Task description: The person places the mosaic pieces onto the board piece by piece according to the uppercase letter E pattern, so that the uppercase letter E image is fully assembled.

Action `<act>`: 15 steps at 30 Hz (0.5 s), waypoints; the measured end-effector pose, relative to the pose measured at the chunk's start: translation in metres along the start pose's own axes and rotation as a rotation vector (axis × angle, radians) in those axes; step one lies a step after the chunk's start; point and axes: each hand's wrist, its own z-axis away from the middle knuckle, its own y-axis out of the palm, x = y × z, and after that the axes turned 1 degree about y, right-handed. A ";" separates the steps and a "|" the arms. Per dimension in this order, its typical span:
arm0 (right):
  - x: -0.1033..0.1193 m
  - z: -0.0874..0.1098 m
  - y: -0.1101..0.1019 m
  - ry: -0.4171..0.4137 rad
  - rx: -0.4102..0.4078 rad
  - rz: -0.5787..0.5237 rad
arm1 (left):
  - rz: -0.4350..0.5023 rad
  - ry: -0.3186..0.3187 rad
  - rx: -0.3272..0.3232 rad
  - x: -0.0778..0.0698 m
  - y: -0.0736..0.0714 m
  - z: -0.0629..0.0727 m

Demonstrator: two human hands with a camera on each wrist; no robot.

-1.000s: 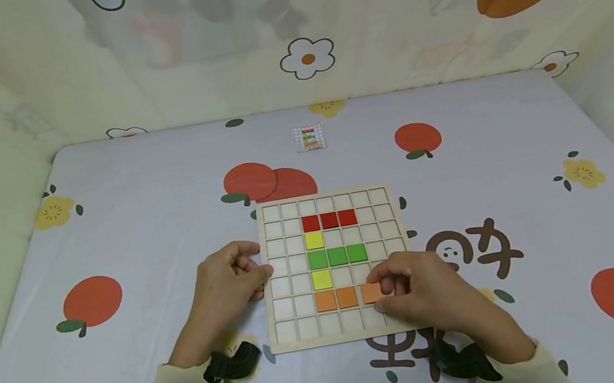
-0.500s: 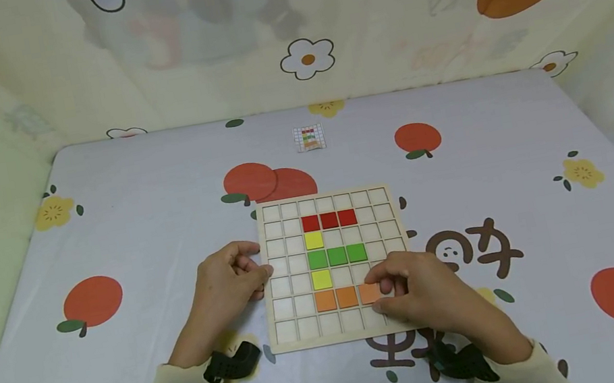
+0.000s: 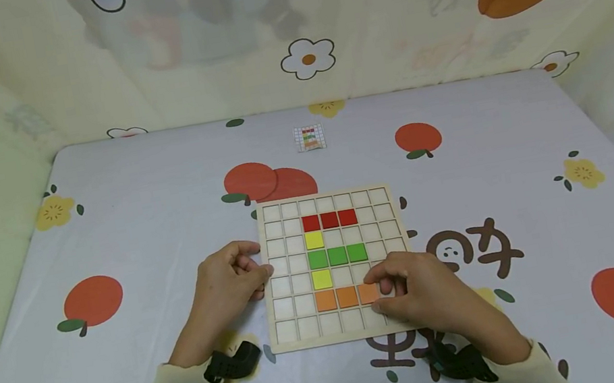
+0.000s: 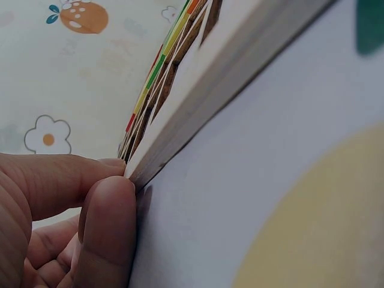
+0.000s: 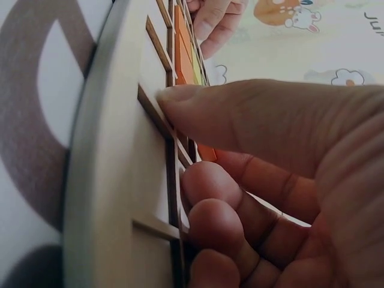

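Note:
A wooden grid board (image 3: 300, 345) lies on the table with colored square tiles in its cells. Red tiles (image 3: 329, 220) form an upper row, green tiles (image 3: 337, 256) a middle row, and single yellow tiles (image 3: 321, 279) sit between rows. In the lower row, my right hand (image 3: 422, 284) has thumb and index finger at opposite edges of the rightmost orange tile (image 3: 367, 294), which lies in line with two other orange tiles (image 5: 183, 54). My left hand (image 3: 229, 277) holds the board's left edge, thumb and index fingertips (image 4: 111, 192) right at the wooden rim.
A small pattern card (image 3: 309, 137) with a colored grid lies beyond the board. The white tablecloth (image 3: 160, 197) carries printed fruit and flowers, and patterned curtains (image 3: 383, 62) close off the back and sides. Dark straps (image 3: 232, 362) are on both wrists.
The rightmost orange tile has shifted slightly left into line with its neighbors, the right fingers moving with it. My left hand and the board stay in place.

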 end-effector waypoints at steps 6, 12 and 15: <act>0.000 0.000 0.001 -0.009 -0.019 0.016 | -0.010 0.017 -0.008 0.001 0.001 -0.001; 0.000 0.001 0.001 -0.001 -0.021 0.015 | 0.004 0.005 -0.008 0.001 0.002 -0.001; 0.000 0.000 0.001 0.007 -0.020 0.011 | 0.002 -0.001 -0.007 0.001 0.002 -0.001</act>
